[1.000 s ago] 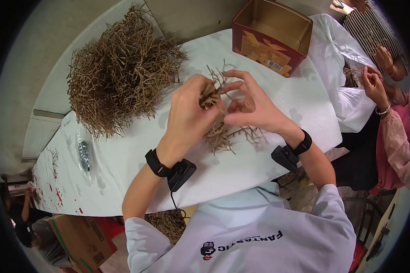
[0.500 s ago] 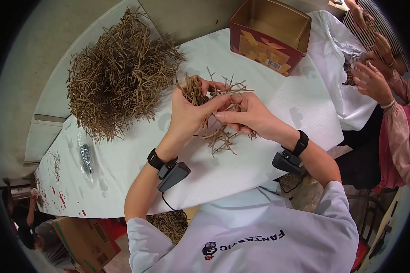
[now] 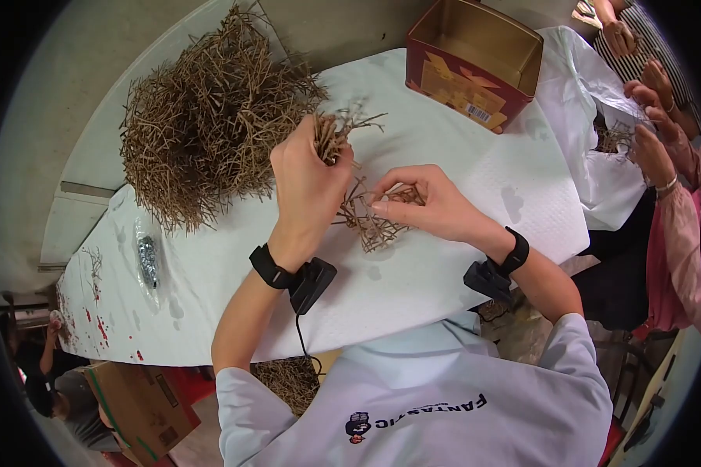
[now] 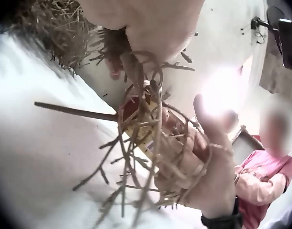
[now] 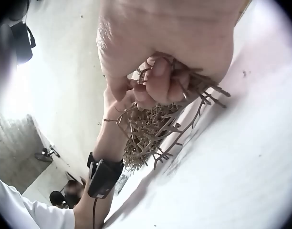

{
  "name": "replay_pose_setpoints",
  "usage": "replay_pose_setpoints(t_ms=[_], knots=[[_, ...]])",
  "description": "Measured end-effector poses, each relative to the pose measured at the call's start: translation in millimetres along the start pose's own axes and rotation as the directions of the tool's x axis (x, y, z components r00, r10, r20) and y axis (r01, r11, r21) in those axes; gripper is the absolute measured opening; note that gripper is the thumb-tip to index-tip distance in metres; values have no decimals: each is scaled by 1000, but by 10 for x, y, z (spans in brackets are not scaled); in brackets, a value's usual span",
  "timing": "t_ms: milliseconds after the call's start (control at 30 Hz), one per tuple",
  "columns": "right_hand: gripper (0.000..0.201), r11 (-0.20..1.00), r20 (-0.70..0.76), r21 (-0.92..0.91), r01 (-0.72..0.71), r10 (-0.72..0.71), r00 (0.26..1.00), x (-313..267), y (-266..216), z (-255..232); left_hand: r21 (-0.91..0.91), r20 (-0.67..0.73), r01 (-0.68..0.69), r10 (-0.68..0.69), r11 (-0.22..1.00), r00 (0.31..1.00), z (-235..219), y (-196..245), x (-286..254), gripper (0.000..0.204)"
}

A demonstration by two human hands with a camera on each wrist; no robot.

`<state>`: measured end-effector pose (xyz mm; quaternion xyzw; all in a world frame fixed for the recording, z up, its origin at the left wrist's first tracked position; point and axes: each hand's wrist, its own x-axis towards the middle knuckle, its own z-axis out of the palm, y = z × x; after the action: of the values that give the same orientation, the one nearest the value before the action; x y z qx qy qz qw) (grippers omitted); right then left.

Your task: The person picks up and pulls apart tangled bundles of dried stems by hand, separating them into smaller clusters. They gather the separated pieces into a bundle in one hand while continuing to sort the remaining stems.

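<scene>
In the head view my left hand (image 3: 308, 183) grips a bunch of dry brown twigs (image 3: 333, 140), its fingers curled round them, beside a big twig pile (image 3: 210, 117). Lower and to the right, my right hand (image 3: 436, 204) pinches a looser cluster of branching twigs (image 3: 371, 226) between thumb and fingers, low over the white-covered table (image 3: 444, 272). From the right wrist, curled fingertips (image 5: 160, 78) show against the thin stems. Forked twigs (image 4: 136, 157) cross in front of the right hand in the left wrist view.
A red and gold open tin box (image 3: 467, 89) stands at the back. Left of my arm lies a clear plastic packet (image 3: 146, 261). Other people's hands (image 3: 650, 152) work over a white plastic bag (image 3: 600, 183) at the right. Below the table edge is a cardboard box (image 3: 144, 409).
Half a second ago both hands met over the twigs. Since then the left hand has turned and drawn up and left with its bunch, and the hands are apart.
</scene>
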<state>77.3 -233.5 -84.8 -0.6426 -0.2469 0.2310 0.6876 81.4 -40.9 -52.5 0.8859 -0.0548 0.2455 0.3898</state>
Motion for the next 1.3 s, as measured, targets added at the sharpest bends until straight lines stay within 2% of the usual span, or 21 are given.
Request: replay_pose_setpoints(t_ms=[100, 133, 200, 267, 333, 400, 467, 500, 533, 600, 633, 733, 800, 900, 933, 967, 1033, 1100, 1167, 1267, 1300], knots=[[22, 980, 38, 36, -195, 193, 980, -22, -184, 16, -133, 40, 89, -85, 987, 996, 5, 30, 15, 18], [22, 980, 37, 35, -194, 193, 980, -19, -176, -3, -355, 68, 175, -162, 918, 984, 11, 60, 23, 17], [23, 967, 30, -72, -245, 248, 968, -9, -113, -73, -717, 173, 317, -282, 621, 944, 19, 99, 30, 16], [24, 956, 25, -123, -268, 273, 962, -10, -66, -85, -736, 212, 364, -317, 571, 925, -4, 61, 52, 16], [25, 970, -13, -144, -198, 198, 980, -25, -40, -75, -766, 293, 451, -375, 459, 879, -16, 14, 73, 16], [26, 974, -36, -157, -165, 162, 986, -29, -10, -92, -801, 319, 448, -350, 397, 881, 40, -22, 26, 18], [27, 888, -36, -443, 128, -160, 986, 54, 22, -176, -860, 350, 430, -298, 274, 888, 68, -51, 2, 21], [28, 784, -4, -566, 255, -312, 950, 81, 1, -173, -859, 351, 431, -297, 275, 888, 51, -45, -3, 21], [28, 786, -10, -565, 252, -311, 950, 88, -30, -151, -850, 386, 451, -261, 273, 885, 36, -29, -12, 22], [29, 985, -90, -157, 70, -85, 992, 119, -126, -113, -833, 451, 485, -181, 266, 874, 22, 21, -11, 23], [29, 997, -88, 66, -29, 35, 996, 128, -172, -104, -835, 451, 483, -176, 264, 875, 13, 51, -9, 23], [26, 977, -71, 186, -103, 117, 991, 128, -220, -102, -754, 437, 419, -89, 506, 895, -38, 111, 0, 22], [25, 958, -53, 246, -146, 163, 985, 125, -215, -74, -772, 420, 380, -39, 510, 907, -40, 90, 15, 24], [18, 998, -212, 27, 51, -44, 976, 95, -191, -35, -806, 391, 307, 65, 506, 918, -34, 37, 73, 28], [18, 998, -211, 24, 51, -44, 976, 84, -235, -57, -752, 397, 290, 55, 593, 916, -79, -17, 123, 30], [15, 965, -244, -253, 69, -133, 961, 64, -325, -109, -688, 400, 267, 46, 675, 915, -141, -78, 183, 32], [11, 683, -232, -729, 50, -315, 920, 29, -497, -174, -617, 401, 242, 36, 749, 915, -295, -172, 277, 35], [10, 626, -159, -770, 120, -371, 915, 23, -552, -187, -514, 398, 461, -275, 723, 875, -453, -219, 374, 32], [8, 509, -9, -823, 250, -453, 891, -9, -580, -177, -546, 420, 488, -281, 681, 863, -459, -259, 405, 31], [8, 425, 79, -868, 256, -391, 917, 5, -676, -76, -601, 456, 531, -289, 597, 842, -467, -242, 404, 29], [8, 382, 120, -887, 260, -355, 927, 19, -689, -41, -571, 531, 501, -173, 651, 830, -439, -204, 357, 30]])
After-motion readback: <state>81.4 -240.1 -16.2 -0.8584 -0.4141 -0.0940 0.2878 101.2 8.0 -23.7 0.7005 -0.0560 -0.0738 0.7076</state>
